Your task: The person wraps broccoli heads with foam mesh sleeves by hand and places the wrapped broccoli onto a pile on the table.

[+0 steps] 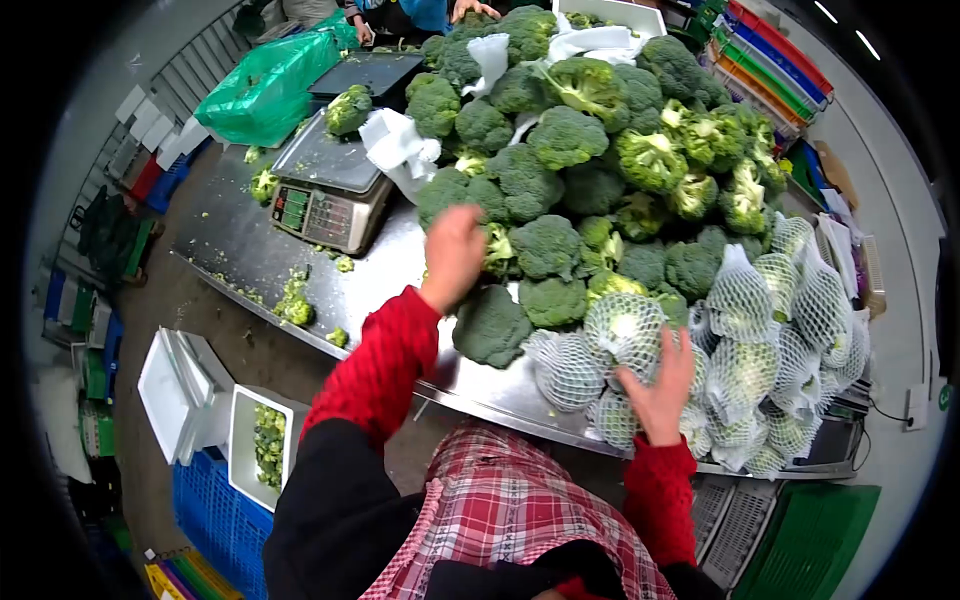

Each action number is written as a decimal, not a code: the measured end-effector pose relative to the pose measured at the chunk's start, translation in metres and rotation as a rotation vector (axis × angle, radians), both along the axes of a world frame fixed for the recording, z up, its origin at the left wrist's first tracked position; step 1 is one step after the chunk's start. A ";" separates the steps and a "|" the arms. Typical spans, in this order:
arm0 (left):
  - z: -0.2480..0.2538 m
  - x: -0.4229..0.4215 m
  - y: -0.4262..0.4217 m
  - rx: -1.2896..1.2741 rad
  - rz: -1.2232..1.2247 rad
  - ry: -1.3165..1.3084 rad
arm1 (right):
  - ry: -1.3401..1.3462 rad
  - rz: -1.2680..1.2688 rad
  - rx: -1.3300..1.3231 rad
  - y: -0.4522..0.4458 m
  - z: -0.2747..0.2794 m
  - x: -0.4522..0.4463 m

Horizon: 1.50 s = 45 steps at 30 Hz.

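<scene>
My left hand (pixel 455 258) reaches over the near left edge of a heap of bare broccoli heads (pixel 570 138). Its fingers curl away from view and are slightly blurred, so whether they grip a head is unclear. Just below it a large dark broccoli head (pixel 492 327) rests near the table's front edge. My right hand (pixel 662 385), thumb and fingers apart, lies against the side of a broccoli head in white foam netting (pixel 625 328). More netted broccoli heads (pixel 742 375) are stacked to its right.
A scale (pixel 330 215) stands on the metal table (pixel 410 262), with white foam nets (pixel 402 150) beside it. Behind lies a green plastic bag (pixel 275 85). On the floor, a white foam box (pixel 240 440) of broccoli bits sits by a blue crate (pixel 215 510). Another person's hand (pixel 472 10) shows across the table.
</scene>
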State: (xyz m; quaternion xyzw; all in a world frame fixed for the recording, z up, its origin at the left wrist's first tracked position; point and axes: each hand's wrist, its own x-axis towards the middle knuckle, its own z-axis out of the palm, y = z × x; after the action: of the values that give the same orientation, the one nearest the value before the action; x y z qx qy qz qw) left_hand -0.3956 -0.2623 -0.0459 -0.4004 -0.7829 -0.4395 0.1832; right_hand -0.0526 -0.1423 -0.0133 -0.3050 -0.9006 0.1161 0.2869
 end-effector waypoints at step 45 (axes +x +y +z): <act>0.031 0.097 -0.125 0.466 -0.444 -1.320 | 0.345 0.574 -1.697 -0.120 0.034 -0.151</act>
State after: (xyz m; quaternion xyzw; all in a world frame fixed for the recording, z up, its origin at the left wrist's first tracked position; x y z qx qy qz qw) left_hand -0.2981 -0.3873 -0.0145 -0.1523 -0.5170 -0.7709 -0.3396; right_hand -0.2031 -0.2622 0.0207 -0.1563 -0.4987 0.8507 0.0571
